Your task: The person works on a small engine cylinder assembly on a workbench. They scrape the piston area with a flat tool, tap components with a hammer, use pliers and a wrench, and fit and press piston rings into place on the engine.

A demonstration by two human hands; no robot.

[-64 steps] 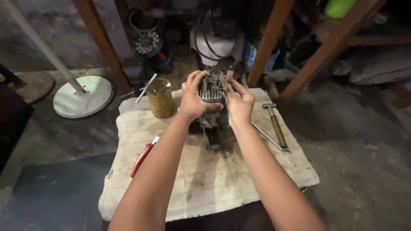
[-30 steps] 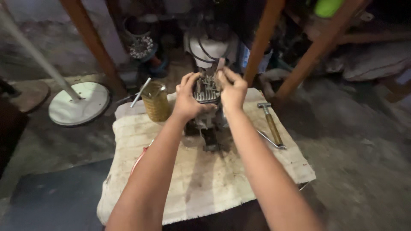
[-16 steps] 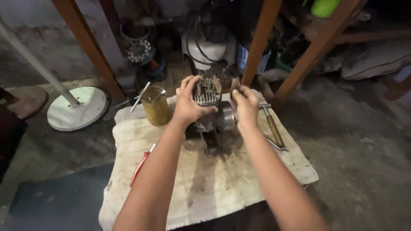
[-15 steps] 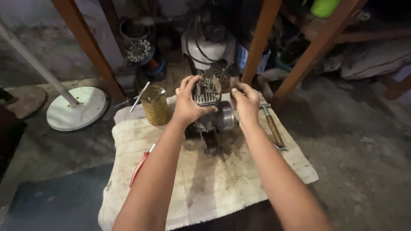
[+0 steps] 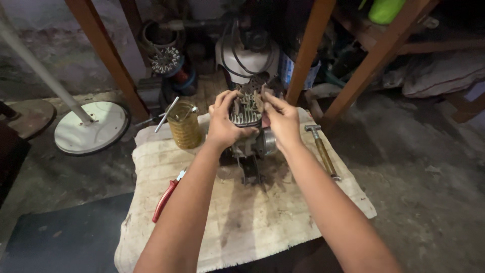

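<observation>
A small grey finned engine (image 5: 246,112) stands upright on a stained cloth-covered work surface (image 5: 283,212). My left hand (image 5: 223,121) wraps around its left side, fingers over the cylinder fins. My right hand (image 5: 281,119) holds its right side, fingertips at the top of the fins. A round silver housing (image 5: 267,143) at the engine's lower part shows between my wrists.
A glass jar of yellowish liquid (image 5: 184,124) with a metal rod in it stands left of the engine. Red-handled pliers (image 5: 166,198) lie at front left, a hammer (image 5: 323,151) at right. A white round stand base (image 5: 90,127) and wooden legs (image 5: 305,55) surround the bench.
My right hand dropped briefly to the engine's lower right side, then came back up to the fins. My left hand kept its grip throughout.
</observation>
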